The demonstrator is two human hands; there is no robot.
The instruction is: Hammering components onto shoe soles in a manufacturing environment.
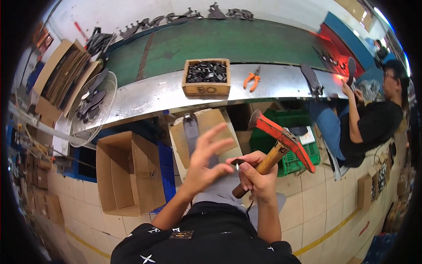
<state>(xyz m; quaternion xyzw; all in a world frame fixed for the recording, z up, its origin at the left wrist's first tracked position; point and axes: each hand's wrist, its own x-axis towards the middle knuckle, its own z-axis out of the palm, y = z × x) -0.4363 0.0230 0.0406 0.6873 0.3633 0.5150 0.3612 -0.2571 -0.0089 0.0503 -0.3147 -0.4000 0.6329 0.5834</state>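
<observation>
My right hand [260, 178] is closed round the wooden handle of a hammer [281, 143] with a worn orange-red head, which points up and to the right. Its fingertips also hold a small dark piece [238, 162] with a shiny pin-like part. Spread fingers show on my left hand [205, 160]; its thumb tip comes close to that piece, and whether they touch I cannot tell. Behind the left hand a long dark grey sole-shaped part [190, 132] lies on a board [215, 123] in front of me, partly hidden by the hand.
On the metal bench edge [149, 94] stand a wooden box [206, 89] of small black pieces and orange-handled pliers [252, 80]. A wire basket [93, 119] holds dark parts. Below are an open carton [116, 176] and a green crate [285, 165]. A co-worker [373, 114] sits at right.
</observation>
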